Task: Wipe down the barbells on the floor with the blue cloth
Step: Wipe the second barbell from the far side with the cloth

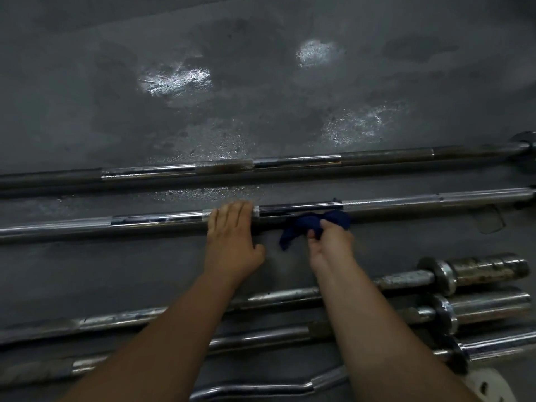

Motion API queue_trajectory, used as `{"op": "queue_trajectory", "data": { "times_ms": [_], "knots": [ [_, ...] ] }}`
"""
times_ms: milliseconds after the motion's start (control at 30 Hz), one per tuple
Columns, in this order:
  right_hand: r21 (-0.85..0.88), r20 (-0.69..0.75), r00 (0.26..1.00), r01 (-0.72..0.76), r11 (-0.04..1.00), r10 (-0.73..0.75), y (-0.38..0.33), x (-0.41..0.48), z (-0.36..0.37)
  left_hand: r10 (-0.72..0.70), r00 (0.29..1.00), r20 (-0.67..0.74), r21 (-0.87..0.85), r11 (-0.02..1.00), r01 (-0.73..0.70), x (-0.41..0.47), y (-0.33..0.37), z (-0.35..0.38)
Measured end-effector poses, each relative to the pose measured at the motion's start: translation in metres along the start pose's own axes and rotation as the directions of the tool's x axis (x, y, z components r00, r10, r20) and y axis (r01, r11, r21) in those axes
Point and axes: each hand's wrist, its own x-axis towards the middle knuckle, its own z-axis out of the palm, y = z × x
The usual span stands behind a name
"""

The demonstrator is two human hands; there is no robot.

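Nearest of all, a bent curl bar (255, 388) lay on the floor, with a pale holed object (484, 385) at the near right corner that could not be told apart further. Just beyond lay a cluster of worn barbells (481, 309), side by side and running left to right, their thick, spotted sleeves at the right. Both bare forearms reached out over this cluster.

Farther on, the left hand (232, 236) lay flat, palm down. Its fingers were straight and close together, their tips resting on the shaft of the middle barbell (391, 202), and the thumb was spread out to the right. Just to its right, the right hand (330, 245) had its fingers curled tight round the bunched blue cloth (314, 224). The cloth pressed against the near side of that same shaft at a dark, smooth stretch, and a loose tail hung down to the left, toward the floor.

Beyond it, well apart, the far barbell (290, 163) lay parallel, its right end reaching a dark round plate (523, 138) at the frame's edge. The far floor (261, 117) was dark grey, rough and glistening, with bright patches of reflected light.
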Motion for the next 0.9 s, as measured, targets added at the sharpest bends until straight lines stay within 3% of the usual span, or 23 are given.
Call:
{"op": "queue_trajectory", "data": {
  "times_ms": [133,300,433,467,500,533,567,600,633,700,800,867,900],
  "knots": [
    [-0.155,0.17,0.977,-0.102,0.983,0.128,0.041,-0.031,0.02,0.023,1.0,0.011,-0.041,0.999,-0.023,0.0,-0.003,-0.005],
    [0.116,-0.031,0.999,0.03,0.993,-0.027,0.007,0.0,0.005,0.011,1.0,0.021,-0.072,0.997,-0.009,-0.003,-0.001,-0.006],
    [-0.147,0.16,0.983,-0.068,0.987,0.091,0.037,-0.043,0.027,0.02,1.0,0.024,-0.094,0.995,-0.018,-0.003,-0.001,-0.008],
    [-0.193,0.167,0.985,-0.008,0.981,0.041,0.032,-0.048,0.03,0.034,0.999,0.016,-0.093,0.995,-0.033,-0.003,-0.004,-0.008],
    [-0.23,0.155,0.982,0.138,0.963,-0.104,0.019,-0.047,0.029,0.041,0.999,0.008,-0.086,0.996,-0.04,-0.004,-0.007,-0.009],
    [-0.306,0.146,0.938,0.344,0.888,-0.313,0.001,-0.041,0.025,0.035,0.999,0.002,-0.077,0.996,-0.035,-0.005,-0.008,-0.009],
    [-0.436,0.171,0.843,0.529,0.728,-0.51,-0.022,-0.033,0.018,0.019,1.0,0.001,-0.073,0.997,-0.019,-0.005,-0.007,-0.009],
    [-0.586,0.207,0.749,0.61,0.533,-0.63,-0.04,-0.026,0.011,-0.002,1.0,0.002,-0.066,0.998,0.003,-0.007,-0.004,-0.01],
    [-0.719,0.248,0.692,0.6,0.35,-0.678,-0.05,-0.021,0.004,-0.022,1.0,0.009,-0.051,0.998,0.022,-0.009,-0.001,-0.01],
    [-0.821,0.352,0.674,0.556,0.132,-0.649,-0.032,-0.019,-0.005,-0.033,0.999,0.033,0.003,0.999,0.033,-0.015,0.006,-0.01],
    [-0.712,0.673,0.595,0.682,-0.166,-0.44,0.042,-0.05,0.002,-0.025,0.996,0.086,0.053,0.998,0.02,-0.024,0.009,-0.007],
    [-0.654,0.752,0.552,0.695,-0.3,-0.361,0.051,-0.053,-0.003,-0.01,0.997,0.078,0.049,0.999,0.006,-0.034,0.007,-0.004],
    [-0.689,0.722,0.58,0.651,-0.318,-0.377,0.036,-0.044,-0.01,0.0,0.998,0.064,0.036,0.999,-0.002,-0.039,0.004,-0.002]
  ]
}}
